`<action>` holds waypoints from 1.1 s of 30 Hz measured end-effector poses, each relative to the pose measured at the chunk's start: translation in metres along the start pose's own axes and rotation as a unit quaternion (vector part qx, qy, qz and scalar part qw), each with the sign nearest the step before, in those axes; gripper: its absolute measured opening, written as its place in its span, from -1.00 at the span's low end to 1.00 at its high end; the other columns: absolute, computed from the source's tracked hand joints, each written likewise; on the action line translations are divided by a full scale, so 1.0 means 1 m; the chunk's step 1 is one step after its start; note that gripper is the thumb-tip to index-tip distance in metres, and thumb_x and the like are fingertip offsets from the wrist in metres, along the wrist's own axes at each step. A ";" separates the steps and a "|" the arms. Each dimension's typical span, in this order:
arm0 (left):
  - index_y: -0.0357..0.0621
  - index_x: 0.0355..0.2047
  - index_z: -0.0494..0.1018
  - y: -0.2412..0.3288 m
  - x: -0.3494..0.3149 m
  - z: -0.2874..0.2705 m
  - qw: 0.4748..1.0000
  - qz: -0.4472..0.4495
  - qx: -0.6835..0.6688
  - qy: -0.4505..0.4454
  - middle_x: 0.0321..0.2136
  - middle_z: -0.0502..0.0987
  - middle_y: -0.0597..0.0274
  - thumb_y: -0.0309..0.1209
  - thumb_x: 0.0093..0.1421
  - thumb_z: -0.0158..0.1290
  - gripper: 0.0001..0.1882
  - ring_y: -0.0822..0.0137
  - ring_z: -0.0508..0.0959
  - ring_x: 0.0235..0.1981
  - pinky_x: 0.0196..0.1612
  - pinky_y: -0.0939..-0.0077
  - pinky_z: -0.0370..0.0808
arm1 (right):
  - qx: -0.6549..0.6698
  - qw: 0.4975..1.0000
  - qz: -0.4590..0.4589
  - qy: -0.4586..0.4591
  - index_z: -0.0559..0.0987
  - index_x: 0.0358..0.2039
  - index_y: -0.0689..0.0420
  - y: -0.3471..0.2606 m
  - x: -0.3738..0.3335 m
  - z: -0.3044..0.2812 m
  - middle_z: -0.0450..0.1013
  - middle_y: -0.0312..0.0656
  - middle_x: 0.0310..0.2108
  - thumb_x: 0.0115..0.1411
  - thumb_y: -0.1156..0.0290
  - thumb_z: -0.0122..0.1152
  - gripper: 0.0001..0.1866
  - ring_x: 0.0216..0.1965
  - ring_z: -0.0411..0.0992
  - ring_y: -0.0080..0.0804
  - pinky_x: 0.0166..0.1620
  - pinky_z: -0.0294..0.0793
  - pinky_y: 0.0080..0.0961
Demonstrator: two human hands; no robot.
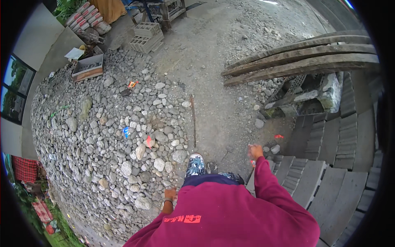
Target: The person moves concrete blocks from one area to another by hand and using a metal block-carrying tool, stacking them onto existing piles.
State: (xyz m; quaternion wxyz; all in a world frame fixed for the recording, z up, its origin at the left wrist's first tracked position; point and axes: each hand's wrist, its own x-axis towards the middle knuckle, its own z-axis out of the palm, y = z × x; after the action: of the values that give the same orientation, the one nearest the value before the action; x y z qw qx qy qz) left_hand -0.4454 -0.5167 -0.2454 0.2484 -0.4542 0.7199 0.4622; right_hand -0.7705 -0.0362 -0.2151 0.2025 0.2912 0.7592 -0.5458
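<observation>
My left hand (170, 194) hangs low at my left side, above the pile of stones (143, 202). A dark band circles its wrist, and its fingers are too small and turned away to make out. On the other side, my right hand (255, 152) is held out from the body with its fingers curled in. Nothing shows in it. Below it lie a few pale stones (275, 149) and the near end of stacked grey concrete blocks (284, 166). My left shoe (195, 164), blue and white patterned, points forward on the dirt path (214, 123).
A thin rusty rod (193, 121) lies along the path's left side. Long wooden beams (304, 61) rest near rough concrete blocks (308, 99) at the right. Ahead stand pale hollow blocks (146, 38), a shallow box (88, 67) and stacked sacks (85, 17). Litter dots the stones.
</observation>
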 end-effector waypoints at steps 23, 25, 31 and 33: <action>-0.21 -0.27 0.60 0.956 0.565 -0.070 0.964 0.261 0.000 0.054 -0.29 0.60 -0.13 -0.05 0.13 -0.01 -0.54 -0.09 0.59 -0.19 -0.08 0.15 0.51 | -0.038 0.974 0.224 0.027 0.52 -0.05 0.22 -0.432 0.380 0.028 0.58 0.01 -0.34 0.24 0.28 0.06 -0.65 -0.53 0.58 -0.16 -0.61 0.40 -0.38; -0.20 -0.28 0.61 1.011 0.614 -0.074 0.962 0.259 -0.014 0.084 -0.29 0.60 -0.13 -0.04 0.13 0.00 -0.54 -0.09 0.59 -0.20 -0.08 0.14 0.51 | -0.077 0.969 0.236 0.003 0.56 -0.11 0.22 -0.471 0.417 0.042 0.57 0.01 -0.34 0.25 0.29 0.01 -0.68 -0.52 0.58 -0.17 -0.58 0.44 -0.33; -0.23 -0.38 0.59 1.122 0.663 -0.027 0.980 0.156 0.120 0.010 -0.44 0.60 -0.04 -0.12 0.11 0.00 -0.61 0.03 0.59 -0.34 -0.26 0.20 0.49 | -0.155 0.967 0.198 -0.042 0.60 -0.23 0.26 -0.633 0.569 0.021 0.56 0.01 -0.39 0.20 0.25 0.15 -0.69 -0.58 0.54 -0.21 -0.57 0.47 -0.33; -0.24 -0.51 0.55 1.143 0.671 -0.033 0.984 0.107 0.141 0.021 -0.61 0.58 0.15 -0.21 0.13 0.01 -0.68 0.30 0.58 -0.60 -0.59 0.37 0.46 | -0.085 0.967 0.242 0.002 0.59 -0.25 0.29 -0.719 0.642 0.030 0.56 0.02 -0.39 0.19 0.27 0.16 -0.69 -0.59 0.53 -0.23 -0.57 0.49 -0.35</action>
State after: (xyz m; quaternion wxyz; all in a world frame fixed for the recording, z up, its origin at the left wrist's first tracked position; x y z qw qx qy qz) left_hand -1.7652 -0.6481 -0.2496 0.2439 -0.3449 0.8273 0.3703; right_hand -1.7281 -0.0912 -0.1157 0.3509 0.4491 0.7100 -0.4137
